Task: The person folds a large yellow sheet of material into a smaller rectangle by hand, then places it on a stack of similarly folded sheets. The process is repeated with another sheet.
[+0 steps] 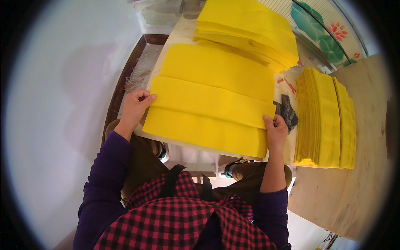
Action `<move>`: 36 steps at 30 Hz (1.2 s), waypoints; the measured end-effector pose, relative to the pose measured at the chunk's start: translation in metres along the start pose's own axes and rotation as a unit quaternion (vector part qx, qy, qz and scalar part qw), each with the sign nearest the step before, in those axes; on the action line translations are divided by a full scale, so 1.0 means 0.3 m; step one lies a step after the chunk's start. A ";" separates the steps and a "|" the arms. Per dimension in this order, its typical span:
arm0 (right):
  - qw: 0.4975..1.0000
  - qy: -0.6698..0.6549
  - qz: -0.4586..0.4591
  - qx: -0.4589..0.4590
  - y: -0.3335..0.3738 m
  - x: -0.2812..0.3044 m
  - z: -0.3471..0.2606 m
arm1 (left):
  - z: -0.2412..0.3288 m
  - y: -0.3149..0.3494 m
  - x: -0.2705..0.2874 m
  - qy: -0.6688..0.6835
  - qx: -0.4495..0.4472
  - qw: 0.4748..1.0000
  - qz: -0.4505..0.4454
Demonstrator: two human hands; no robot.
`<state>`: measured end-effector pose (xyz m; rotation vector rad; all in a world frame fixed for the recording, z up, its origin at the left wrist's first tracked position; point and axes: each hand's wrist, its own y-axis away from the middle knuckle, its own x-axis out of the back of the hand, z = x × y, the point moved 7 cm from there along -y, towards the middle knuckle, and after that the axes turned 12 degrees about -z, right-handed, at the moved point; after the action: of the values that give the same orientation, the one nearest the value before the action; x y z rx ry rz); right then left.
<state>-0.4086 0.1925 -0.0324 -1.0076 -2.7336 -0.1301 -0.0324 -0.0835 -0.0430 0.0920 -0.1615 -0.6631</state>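
Observation:
A yellow fabric sheet (208, 98) lies before me, with a folded band running across its middle. My left hand (135, 107) pinches the left end of that band between thumb and fingers. At the band's right end, my right hand (276, 127) pinches the corner the same way. Beneath and beyond the band, more flat yellow fabric (216, 62) spreads over the table. Whether it is one sheet or several layers, I cannot tell.
A thick stack of yellow sheets (250, 29) sits at the far side. Folded yellow pieces (325, 121) are piled at the right on a wooden board (371, 125). Dark grey cloth (286, 112) and red scraps (290, 85) lie between. A white wall (75, 104) stands at left.

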 end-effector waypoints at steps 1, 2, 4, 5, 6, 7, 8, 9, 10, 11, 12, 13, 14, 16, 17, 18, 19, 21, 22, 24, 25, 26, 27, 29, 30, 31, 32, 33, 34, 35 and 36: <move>1.000 0.013 0.006 0.002 0.000 0.000 -0.001 | 0.002 0.000 0.002 -0.022 -0.005 1.000 0.003; 1.000 0.010 0.006 0.000 0.000 -0.001 0.000 | 0.001 0.000 0.002 -0.029 -0.006 1.000 0.004; 1.000 0.010 0.001 0.003 -0.005 0.000 -0.006 | 0.000 -0.002 0.003 -0.046 -0.015 0.999 0.008; 1.000 0.013 -0.003 0.006 -0.008 0.000 -0.010 | 0.000 -0.004 0.001 -0.057 -0.022 0.998 0.009; 1.000 0.001 -0.010 0.001 -0.012 -0.001 -0.011 | -0.006 -0.007 0.000 -0.046 -0.021 0.999 0.007; 1.000 0.007 -0.013 0.003 -0.015 0.000 -0.016 | -0.004 -0.008 0.002 -0.067 -0.028 0.997 0.008; 1.000 -0.001 -0.018 -0.004 -0.019 -0.001 -0.017 | -0.010 -0.010 0.003 -0.067 -0.026 0.997 0.005; 1.000 -0.010 -0.023 -0.011 -0.023 -0.003 -0.017 | -0.021 -0.013 0.002 -0.042 -0.017 0.999 -0.003; 0.999 -0.023 -0.025 -0.004 -0.026 -0.005 -0.023 | -0.019 -0.014 0.006 -0.072 -0.025 0.997 0.000; 0.999 -0.037 -0.027 0.002 -0.029 -0.007 -0.028 | -0.023 -0.016 0.007 -0.078 -0.026 0.997 -0.001; 0.998 -0.051 -0.029 0.008 -0.029 -0.010 -0.034 | -0.031 -0.018 0.007 -0.062 -0.022 0.998 -0.008; 1.000 -0.014 -0.022 0.001 -0.024 -0.007 -0.038 | -0.031 -0.019 0.011 -0.083 -0.027 0.996 -0.003; 1.000 0.024 -0.015 -0.006 -0.017 -0.004 -0.042 | -0.035 -0.021 0.012 -0.082 -0.028 0.996 -0.004; 0.996 0.088 -0.001 -0.006 -0.009 -0.001 -0.058 | -0.040 -0.024 0.014 -0.080 -0.032 0.996 -0.002; 0.993 0.114 0.005 0.001 -0.006 -0.001 -0.068 | -0.040 -0.025 0.014 -0.079 -0.034 0.996 -0.001; 0.991 0.134 0.014 -0.009 -0.003 0.000 -0.071 | -0.045 -0.026 0.013 -0.058 -0.031 0.998 -0.005; 0.986 0.163 0.020 0.010 0.005 -0.003 -0.087 | -0.040 -0.025 0.014 -0.076 -0.036 0.996 0.001; 0.978 0.202 0.030 0.027 0.023 -0.005 -0.107 | -0.042 -0.024 0.013 -0.050 -0.028 0.998 0.000; 0.976 0.214 0.040 0.025 0.027 -0.005 -0.111 | -0.033 -0.021 0.017 -0.081 -0.034 0.996 0.010; 0.973 0.223 0.050 0.025 0.035 -0.009 -0.114 | -0.031 -0.017 0.015 -0.078 -0.030 0.996 0.015; 0.973 0.224 0.051 0.030 0.037 -0.009 -0.117 | -0.024 -0.014 0.017 -0.107 -0.035 0.993 0.028; 0.974 0.221 0.053 0.025 0.038 -0.008 -0.114 | -0.018 -0.013 0.017 -0.114 -0.041 0.992 0.034; 0.974 0.217 0.053 0.019 0.038 -0.007 -0.109 | -0.015 -0.012 0.015 -0.106 -0.049 0.993 0.035; 0.971 0.229 0.053 0.034 0.037 -0.009 -0.109 | -0.017 -0.010 0.014 -0.115 -0.043 0.992 0.038; 0.970 0.234 0.053 0.033 0.036 -0.008 -0.105 | -0.020 -0.011 0.013 -0.098 -0.042 0.994 0.030; 0.970 0.235 0.052 0.039 0.035 -0.008 -0.103 | -0.024 -0.014 0.009 -0.085 -0.040 0.995 0.029; 0.970 0.236 0.050 0.037 0.034 -0.005 -0.098 | -0.020 -0.013 0.010 -0.097 -0.049 0.994 0.032; 0.970 0.237 0.049 0.035 0.034 -0.003 -0.095 | -0.021 -0.014 0.009 -0.103 -0.048 0.993 0.034; 0.966 0.251 0.047 0.033 0.035 0.000 -0.095 | -0.022 -0.016 0.010 -0.106 -0.050 0.993 0.034; 0.963 0.265 0.046 0.030 0.037 0.003 -0.099 | -0.022 -0.016 0.010 -0.119 -0.051 0.991 0.035; 0.959 0.277 0.042 0.029 0.039 0.003 -0.106 | -0.021 -0.017 0.008 -0.129 -0.055 0.989 0.034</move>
<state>-0.3961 0.1968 -0.0012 -0.9015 -2.1715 -0.2720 -0.0325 -0.0888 -0.0496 -0.1068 -0.3751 -0.6135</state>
